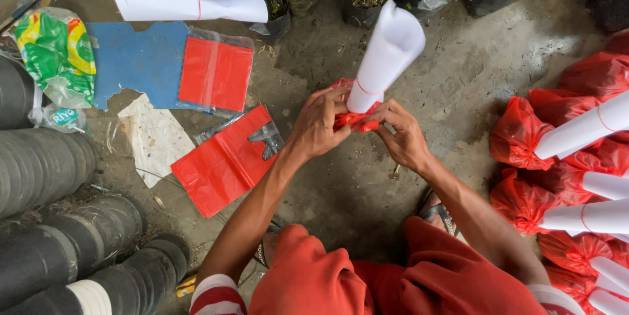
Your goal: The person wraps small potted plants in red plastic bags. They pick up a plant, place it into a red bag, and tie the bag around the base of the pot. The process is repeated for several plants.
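Both the left hand (pixel 319 125) and right hand (pixel 403 135) pinched their fingers on the soft, crinkly red plastic bag (pixel 354 120) held above the floor, gathered beneath a light, crushable white paper cone (pixel 386 53).

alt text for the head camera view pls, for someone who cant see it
Seen from above, a person's left hand and right hand pinch a red plastic bag around the base of a white paper cone over a concrete floor. Finished red bundles lie to the right; flat red bags and stacked black pots to the left.
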